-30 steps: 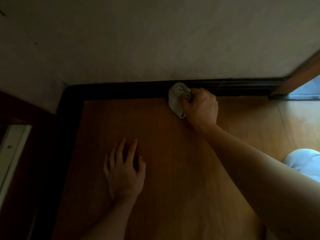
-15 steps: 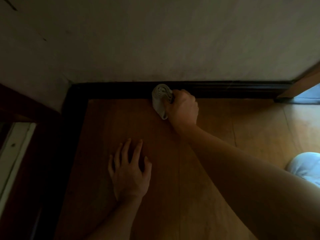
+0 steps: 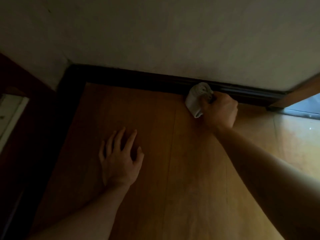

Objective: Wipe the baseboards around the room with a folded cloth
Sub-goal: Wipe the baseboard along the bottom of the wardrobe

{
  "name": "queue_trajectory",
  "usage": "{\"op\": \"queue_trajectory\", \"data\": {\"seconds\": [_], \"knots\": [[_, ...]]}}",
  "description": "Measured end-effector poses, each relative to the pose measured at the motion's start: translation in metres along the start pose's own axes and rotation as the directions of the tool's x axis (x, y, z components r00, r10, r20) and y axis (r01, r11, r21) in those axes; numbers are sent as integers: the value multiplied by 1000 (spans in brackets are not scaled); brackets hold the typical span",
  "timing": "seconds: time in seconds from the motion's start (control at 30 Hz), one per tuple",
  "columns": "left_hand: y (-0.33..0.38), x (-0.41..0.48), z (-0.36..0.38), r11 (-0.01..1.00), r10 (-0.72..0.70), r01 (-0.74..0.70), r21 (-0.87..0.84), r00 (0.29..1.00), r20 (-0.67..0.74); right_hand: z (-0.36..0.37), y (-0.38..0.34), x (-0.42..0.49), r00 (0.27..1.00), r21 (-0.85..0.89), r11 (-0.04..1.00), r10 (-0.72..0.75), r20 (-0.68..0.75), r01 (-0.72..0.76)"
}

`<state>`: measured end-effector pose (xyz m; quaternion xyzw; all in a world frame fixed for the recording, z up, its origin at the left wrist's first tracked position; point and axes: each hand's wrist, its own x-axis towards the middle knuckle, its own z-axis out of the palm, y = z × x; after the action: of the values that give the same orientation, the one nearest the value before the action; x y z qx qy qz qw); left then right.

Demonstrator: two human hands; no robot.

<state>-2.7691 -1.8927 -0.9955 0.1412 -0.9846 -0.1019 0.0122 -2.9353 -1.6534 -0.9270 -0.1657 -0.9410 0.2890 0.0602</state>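
A dark baseboard [image 3: 138, 77] runs along the foot of the pale wall and turns down the left side at the corner. My right hand [image 3: 219, 110] grips a folded pale grey cloth [image 3: 196, 97] and holds it against the baseboard, right of the middle. The cloth's lower end touches the wooden floor. My left hand [image 3: 120, 159] rests flat on the floor with its fingers spread, well left of the cloth.
The wooden floor [image 3: 173, 170] fills the lower view. A wooden door frame [image 3: 301, 94] and a bright threshold [image 3: 304, 111] lie at the far right. A dark panel with a pale strip [image 3: 10, 115] stands at the left.
The view has tilted and shifted left. My right hand with the cloth now sits further right along the baseboard, nearer the door frame. My left hand stays planted on the floor.
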Motion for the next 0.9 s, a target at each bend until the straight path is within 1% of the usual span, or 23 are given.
{"op": "queue_trajectory", "data": {"seconds": [0.07,0.13,0.27,0.5,0.67,0.77,0.9], "knots": [[-1,0,1,1000,-1,1,1,1000,-6,-6,10,1,999,14,1000,21,-42,-20],[-2,0,1,1000,6,-6,9,1000,-7,-7,14,2,999,47,999,21,-46,-18],[-1,1,2,1000,2,-2,12,1000,-5,4,4,2,999,73,997,-35,11,34],[1,3,-2,999,-16,14,37,999,34,9,10,5,998,101,993,-57,-3,57],[0,0,-2,999,-12,10,42,999,39,34,-18,-2,991,170,980,-113,67,100],[0,0,-3,1000,-6,5,30,999,40,41,-27,-6,985,177,975,-153,75,138],[0,0,-4,999,2,-5,41,998,65,33,-18,-9,993,150,984,-109,38,102]]}}
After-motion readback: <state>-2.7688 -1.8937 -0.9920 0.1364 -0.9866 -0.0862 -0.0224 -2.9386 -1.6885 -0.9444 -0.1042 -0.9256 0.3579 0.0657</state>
